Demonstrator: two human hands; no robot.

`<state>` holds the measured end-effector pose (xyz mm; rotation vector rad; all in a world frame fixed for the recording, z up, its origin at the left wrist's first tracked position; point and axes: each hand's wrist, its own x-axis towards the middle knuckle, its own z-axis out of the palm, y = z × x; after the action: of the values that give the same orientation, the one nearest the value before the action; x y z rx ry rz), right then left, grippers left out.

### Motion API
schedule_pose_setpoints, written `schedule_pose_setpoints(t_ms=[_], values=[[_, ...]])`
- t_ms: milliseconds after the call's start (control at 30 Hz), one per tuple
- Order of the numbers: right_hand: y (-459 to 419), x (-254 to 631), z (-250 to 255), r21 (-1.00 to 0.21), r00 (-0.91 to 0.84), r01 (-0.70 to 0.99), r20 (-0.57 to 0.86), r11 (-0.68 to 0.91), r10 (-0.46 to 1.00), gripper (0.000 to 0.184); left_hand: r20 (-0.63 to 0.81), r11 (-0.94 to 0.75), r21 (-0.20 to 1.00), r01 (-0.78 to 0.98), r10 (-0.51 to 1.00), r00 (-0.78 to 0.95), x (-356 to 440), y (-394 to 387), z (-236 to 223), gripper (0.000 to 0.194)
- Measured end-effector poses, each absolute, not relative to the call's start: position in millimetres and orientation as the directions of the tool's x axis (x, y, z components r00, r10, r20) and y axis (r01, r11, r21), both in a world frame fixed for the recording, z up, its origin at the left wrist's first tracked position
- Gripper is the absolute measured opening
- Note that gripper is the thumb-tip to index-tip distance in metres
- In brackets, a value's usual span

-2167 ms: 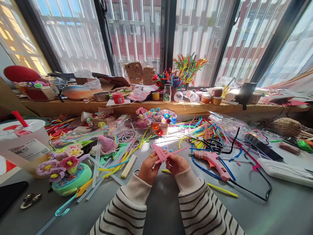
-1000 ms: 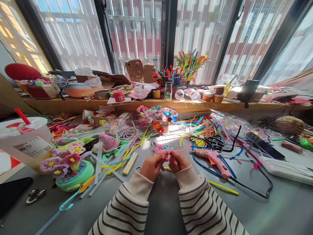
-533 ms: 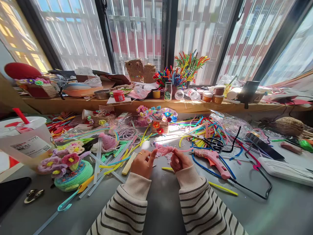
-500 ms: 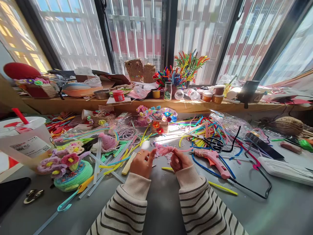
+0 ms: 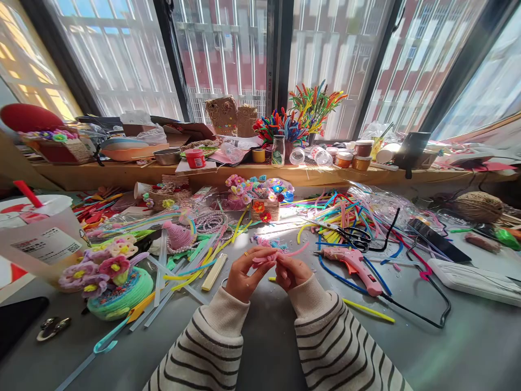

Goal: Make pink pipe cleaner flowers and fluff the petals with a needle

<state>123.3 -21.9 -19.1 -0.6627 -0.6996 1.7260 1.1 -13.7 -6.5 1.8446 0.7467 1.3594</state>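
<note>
A pink pipe cleaner (image 5: 299, 250) is pinched between my two hands, its free end sticking out to the upper right. My left hand (image 5: 246, 274) is closed on a bent part of it, thumb against fingers. With curled fingers my right hand (image 5: 293, 271) grips it close beside the left fingertips. Just beyond the hands lie small pink and purple fuzzy pieces (image 5: 262, 240) on the grey table. To the right rests a pink glue gun (image 5: 353, 265), and left of my left hand is a pale yellow box cutter (image 5: 214, 272).
Black scissors (image 5: 354, 238) lie by a heap of coloured pipe cleaners (image 5: 337, 214). A small flower basket (image 5: 265, 210) stands at the back. On the left are a drink cup (image 5: 44, 244), a green flower-topped piece (image 5: 122, 293) and clear glue sticks (image 5: 158, 304). Yarn (image 5: 478, 207) sits far right.
The hands have come closer together, and the left fingers have closed around the pink pipe cleaner. Its free end now tilts up to the right. The view has shifted slightly.
</note>
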Motion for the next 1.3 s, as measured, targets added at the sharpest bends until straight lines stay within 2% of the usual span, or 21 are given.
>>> schedule_pose_setpoints(t_ms=[167,267,500,633,833,900,1000,1100,1167,1233,1300], values=[[-20.6,123.9,-21.7,-0.775,-0.257,-0.591,-0.081,-0.223,0.963,0.043,0.504,-0.513,0.858,-0.029,0.831,0.234,4.9,-16.0,-3.4,0.015],[-21.5,123.7,-20.8,-0.780,-0.236,-0.589,-0.085,-0.212,0.968,0.040,0.463,-0.470,0.882,-0.034,0.852,0.245,6.0,-16.2,-6.0,0.014],[-19.1,121.3,-23.7,-0.793,-0.198,-0.587,-0.055,-0.164,0.979,0.033,0.468,-0.505,0.857,0.101,0.846,0.257,7.5,-13.5,-14.2,0.016],[-14.9,120.7,-28.4,-0.858,-0.138,-0.510,0.001,-0.070,0.990,0.028,0.404,-0.433,0.888,0.156,0.896,0.185,10.1,-17.1,-8.9,0.016],[-15.1,117.7,-29.9,-0.920,-0.035,-0.392,0.010,-0.005,0.999,0.030,0.271,-0.285,0.958,0.026,0.935,0.228,13.8,-21.3,-3.5,0.023],[-18.1,116.8,-28.6,-0.957,0.058,-0.276,0.077,0.090,0.995,0.030,0.250,-0.248,0.968,-0.037,0.942,0.223,14.6,-21.3,-3.4,0.025],[-23.7,116.9,-24.5,-0.945,0.240,0.066,0.327,0.320,0.914,0.025,0.241,-0.225,0.969,-0.101,0.948,0.209,14.2,-20.4,-3.5,0.025],[-28.1,118.1,-20.2,-0.793,0.339,0.410,0.591,0.450,0.732,0.017,0.259,-0.229,0.961,-0.158,0.943,0.209,12.4,-19.6,-3.1,0.025],[-29.9,118.8,-18.7,-0.664,0.334,0.585,0.721,0.467,0.607,0.023,0.259,-0.220,0.956,-0.194,0.944,0.205,11.5,-19.7,-2.4,0.024],[-30.9,119.1,-18.9,-0.538,0.273,0.714,0.803,0.447,0.530,0.024,0.245,-0.200,0.957,-0.210,0.945,0.216,11.3,-20.4,-1.6,0.022],[-31.1,119.0,-20.7,-0.467,0.203,0.768,0.827,0.439,0.525,0.016,0.230,-0.181,0.961,-0.209,0.944,0.236,11.6,-21.3,-1.2,0.021]])
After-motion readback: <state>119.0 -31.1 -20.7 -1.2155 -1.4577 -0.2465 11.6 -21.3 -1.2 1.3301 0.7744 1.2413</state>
